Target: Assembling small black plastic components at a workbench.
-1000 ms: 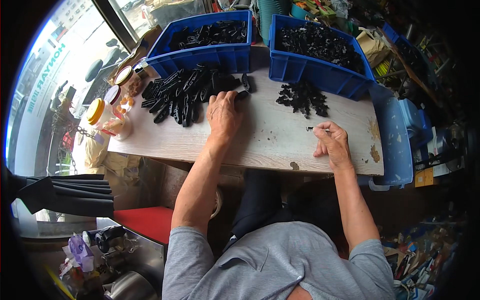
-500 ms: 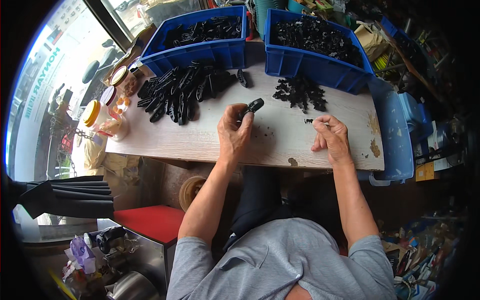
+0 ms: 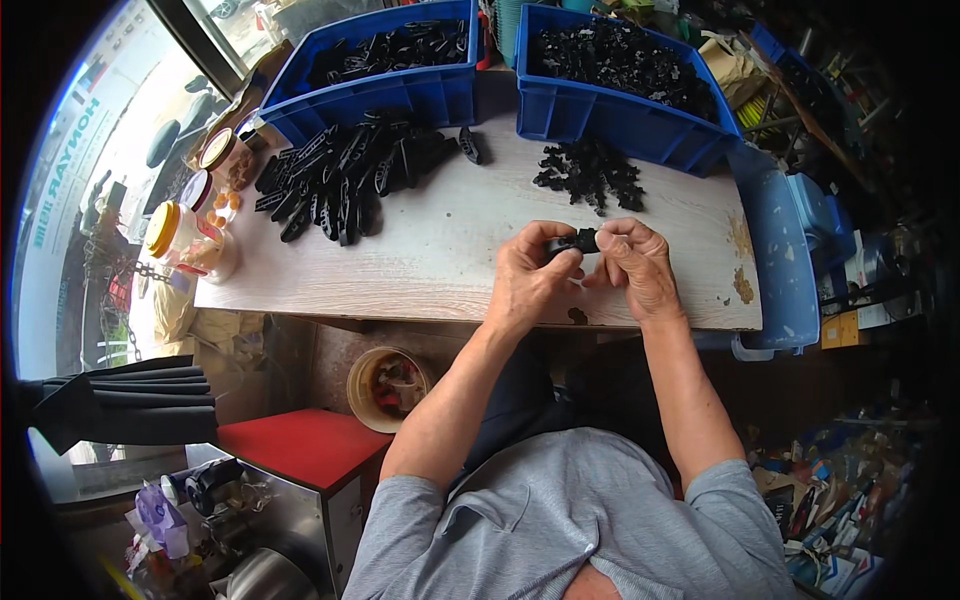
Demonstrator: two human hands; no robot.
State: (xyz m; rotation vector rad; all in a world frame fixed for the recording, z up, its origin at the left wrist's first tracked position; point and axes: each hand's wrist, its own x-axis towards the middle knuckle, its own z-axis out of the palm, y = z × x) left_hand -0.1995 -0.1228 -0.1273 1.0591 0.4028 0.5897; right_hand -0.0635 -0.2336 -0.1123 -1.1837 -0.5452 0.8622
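My left hand (image 3: 528,278) is closed on a long black plastic piece (image 3: 562,245) with a rounded end, held above the table's front half. Against its right end, my right hand (image 3: 645,272) pinches a small black plastic part (image 3: 588,238). Fingertips hide most of the small part, so I cannot tell whether it sits inside the long piece. Farther left lies a heap of similar long black pieces (image 3: 340,185), with a single piece (image 3: 469,146) apart from it. Beyond my hands is a pile of small jagged black parts (image 3: 590,175).
Two blue bins stand along the far edge: the left bin (image 3: 385,105) holds long pieces, the right bin (image 3: 625,135) small parts. Lidded jars (image 3: 185,245) line the table's (image 3: 420,265) left end. A light blue tub (image 3: 785,260) adjoins the right side; a bucket (image 3: 360,385) stands below.
My hands have come together: the left moved right with the long black piece, and the small part in my right hand now meets its end. The view has shifted slightly.
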